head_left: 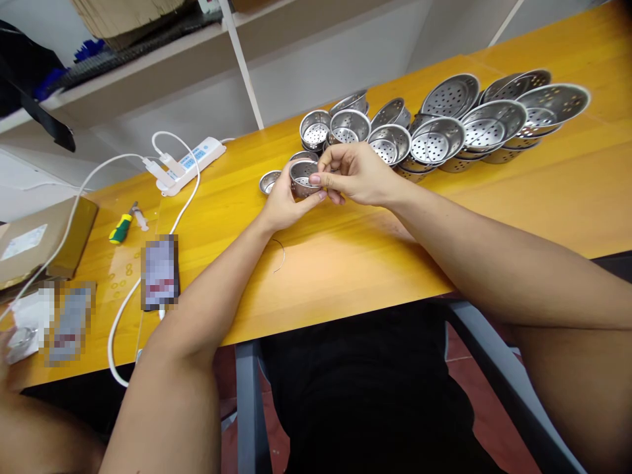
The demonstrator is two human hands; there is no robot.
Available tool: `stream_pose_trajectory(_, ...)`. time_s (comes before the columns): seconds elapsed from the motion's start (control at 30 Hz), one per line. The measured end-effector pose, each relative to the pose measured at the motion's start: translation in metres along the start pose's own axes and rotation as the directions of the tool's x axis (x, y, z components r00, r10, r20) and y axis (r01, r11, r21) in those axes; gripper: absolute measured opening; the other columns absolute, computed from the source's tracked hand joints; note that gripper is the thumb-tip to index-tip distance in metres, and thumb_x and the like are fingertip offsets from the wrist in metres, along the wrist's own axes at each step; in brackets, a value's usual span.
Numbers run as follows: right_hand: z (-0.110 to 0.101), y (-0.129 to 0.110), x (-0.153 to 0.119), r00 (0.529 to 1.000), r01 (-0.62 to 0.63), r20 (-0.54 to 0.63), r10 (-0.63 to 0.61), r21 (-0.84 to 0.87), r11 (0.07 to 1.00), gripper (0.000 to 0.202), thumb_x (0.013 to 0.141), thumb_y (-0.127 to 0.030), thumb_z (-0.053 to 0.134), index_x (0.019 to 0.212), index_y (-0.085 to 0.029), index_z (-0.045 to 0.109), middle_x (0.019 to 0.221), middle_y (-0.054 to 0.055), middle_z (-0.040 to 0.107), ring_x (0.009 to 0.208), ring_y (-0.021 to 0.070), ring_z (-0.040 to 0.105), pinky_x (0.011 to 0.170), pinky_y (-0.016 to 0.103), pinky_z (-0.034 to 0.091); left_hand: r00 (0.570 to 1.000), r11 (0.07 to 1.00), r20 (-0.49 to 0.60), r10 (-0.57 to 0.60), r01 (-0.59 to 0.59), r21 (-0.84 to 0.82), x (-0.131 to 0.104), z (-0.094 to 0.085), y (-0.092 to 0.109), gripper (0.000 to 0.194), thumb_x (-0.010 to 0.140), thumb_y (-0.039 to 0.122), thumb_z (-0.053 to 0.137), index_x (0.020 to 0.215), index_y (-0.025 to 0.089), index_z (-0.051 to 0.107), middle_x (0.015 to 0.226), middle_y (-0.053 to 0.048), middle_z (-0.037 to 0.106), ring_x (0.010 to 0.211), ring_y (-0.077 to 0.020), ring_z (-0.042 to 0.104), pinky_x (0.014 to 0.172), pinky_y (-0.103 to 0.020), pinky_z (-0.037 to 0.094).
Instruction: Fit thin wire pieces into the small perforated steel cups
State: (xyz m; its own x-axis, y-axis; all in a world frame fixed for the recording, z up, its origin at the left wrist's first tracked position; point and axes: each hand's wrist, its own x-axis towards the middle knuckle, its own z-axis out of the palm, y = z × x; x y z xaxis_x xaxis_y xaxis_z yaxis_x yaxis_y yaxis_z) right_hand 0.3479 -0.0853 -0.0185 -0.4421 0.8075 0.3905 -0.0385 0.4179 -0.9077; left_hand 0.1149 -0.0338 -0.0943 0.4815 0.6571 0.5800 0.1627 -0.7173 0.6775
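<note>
A long yellow wooden desk (494, 217) runs across the frame below a white shelf (162, 56), with a person in dark clothing seated at its near edge. Along the far right of the desk, a spread of perforated steel strainer bowls (486, 125) lies in overlapping stacks, the widest at the right and the smaller ones toward the middle. At the left edge sits a brown cardboard box (34, 240), and near it a white power strip (190, 161) trails white cables (118, 329) toward the front edge. A blurred phone (158, 272) lies flat beside one cable, with a green-and-yellow screwdriver (121, 227) just beyond it.

Both forearms reach in from the near edge and meet in front of the smaller bowls. The left hand (284, 201) cups a small steel strainer cup (303, 176) from below and behind, holding it just above the desk, fingers curled around its wall. The right hand (358, 174) is at the cup's rim, thumb and forefinger pressed together in a pinch on its right edge; what, if anything, lies between those fingertips is too small to tell. Another small cup (269, 181) rests on the desk just left of the held one. A thin curved wire (281, 255) lies loose on the desk near the left wrist.
</note>
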Motion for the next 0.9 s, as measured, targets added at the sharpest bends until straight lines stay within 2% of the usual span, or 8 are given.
stream_pose_trajectory(0.1, 0.000, -0.001, 0.000, 1.000, 0.003, 0.007, -0.003, 0.007, 1.000, 0.068, 0.080, -0.087, 0.105, 0.089, -0.029, 0.073, 0.060, -0.002, 0.071, 0.047, 0.0175, 0.061, 0.041, 0.033, 0.045, 1.000, 1.000, -0.007, 0.012, -0.012, 0.009, -0.001, 0.000, -0.002, 0.103, 0.093, 0.093, 0.085, 0.165, 0.027, 0.055, 0.147, -0.016, 0.078, 0.139, -0.0355, 0.081, 0.127, -0.059, 0.065)
stream_pose_trajectory(0.3, 0.001, -0.001, -0.001, 1.000, 0.016, 0.024, -0.016, 0.009, 1.000, 0.066, 0.083, -0.083, 0.106, 0.090, -0.026, 0.074, 0.063, -0.001, 0.070, 0.049, 0.0164, 0.059, 0.044, 0.032, 0.044, 0.999, 0.999, 0.006, 0.034, -0.034, -0.011, -0.001, -0.001, 0.002, 0.096, 0.095, 0.090, 0.085, 0.161, 0.027, 0.056, 0.146, -0.015, 0.078, 0.136, -0.0328, 0.082, 0.123, -0.054, 0.068)
stream_pose_trajectory(0.37, 0.002, 0.001, -0.002, 0.999, 0.034, -0.003, -0.034, 0.000, 0.999, 0.067, 0.081, -0.084, 0.107, 0.093, -0.026, 0.075, 0.071, 0.000, 0.072, 0.053, 0.0162, 0.060, 0.047, 0.033, 0.045, 0.999, 0.999, 0.004, 0.033, -0.033, -0.009, -0.001, -0.002, 0.002, 0.094, 0.096, 0.089, 0.086, 0.160, 0.027, 0.056, 0.146, -0.015, 0.078, 0.136, -0.0330, 0.082, 0.123, -0.055, 0.068)
stream_pose_trajectory(0.43, 0.003, 0.002, -0.003, 0.995, 0.061, -0.081, -0.064, -0.039, 0.997, 0.069, 0.078, -0.084, 0.109, 0.103, -0.028, 0.077, 0.084, 0.002, 0.076, 0.062, 0.0174, 0.063, 0.051, 0.033, 0.049, 0.999, 1.000, -0.015, 0.029, -0.029, 0.006, 0.000, -0.002, -0.002, 0.093, 0.097, 0.089, 0.085, 0.160, 0.028, 0.056, 0.147, -0.015, 0.078, 0.136, -0.0330, 0.083, 0.122, -0.055, 0.069)
stream_pose_trajectory(0.53, 0.004, 0.005, -0.006, 0.970, 0.093, -0.208, -0.129, -0.176, 0.980, 0.067, 0.080, -0.082, 0.108, 0.115, -0.032, 0.078, 0.106, 0.005, 0.078, 0.080, 0.0235, 0.071, 0.064, 0.038, 0.060, 0.997, 0.999, -0.071, 0.031, -0.029, 0.038, 0.000, -0.004, -0.011, 0.093, 0.097, 0.089, 0.084, 0.163, 0.031, 0.054, 0.149, -0.014, 0.077, 0.133, -0.0320, 0.084, 0.120, -0.056, 0.071)
stream_pose_trajectory(0.6, 0.004, 0.007, -0.008, 0.960, 0.100, -0.226, -0.166, -0.275, 0.956, 0.059, 0.086, -0.079, 0.104, 0.114, -0.033, 0.080, 0.116, 0.008, 0.077, 0.093, 0.0285, 0.074, 0.075, 0.044, 0.066, 0.993, 0.998, -0.108, 0.037, -0.032, 0.053, 0.000, -0.006, -0.017, 0.093, 0.097, 0.087, 0.086, 0.165, 0.032, 0.052, 0.149, -0.013, 0.078, 0.131, -0.0311, 0.085, 0.117, -0.055, 0.073)
stream_pose_trajectory(0.77, 0.001, 0.008, -0.010, 0.967, 0.141, -0.136, -0.215, -0.417, 0.898, 0.042, 0.098, -0.069, 0.094, 0.117, -0.033, 0.085, 0.132, 0.013, 0.076, 0.110, 0.0357, 0.077, 0.099, 0.057, 0.071, 0.985, 0.996, -0.160, 0.058, -0.047, 0.073, 0.001, -0.008, -0.021, 0.093, 0.099, 0.080, 0.089, 0.169, 0.034, 0.050, 0.148, -0.013, 0.078, 0.132, -0.0304, 0.086, 0.116, -0.052, 0.074)
stream_pose_trajectory(0.9, 0.001, 0.010, -0.011, 0.971, 0.183, -0.036, -0.236, -0.523, 0.833, 0.039, 0.103, -0.063, 0.088, 0.125, -0.031, 0.088, 0.146, 0.016, 0.074, 0.141, 0.0471, 0.072, 0.127, 0.071, 0.061, 0.986, 0.994, -0.141, 0.089, -0.078, 0.080, 0.000, -0.006, -0.022, 0.090, 0.103, 0.077, 0.086, 0.171, 0.034, 0.046, 0.149, -0.012, 0.076, 0.133, -0.0295, 0.085, 0.116, -0.051, 0.074)
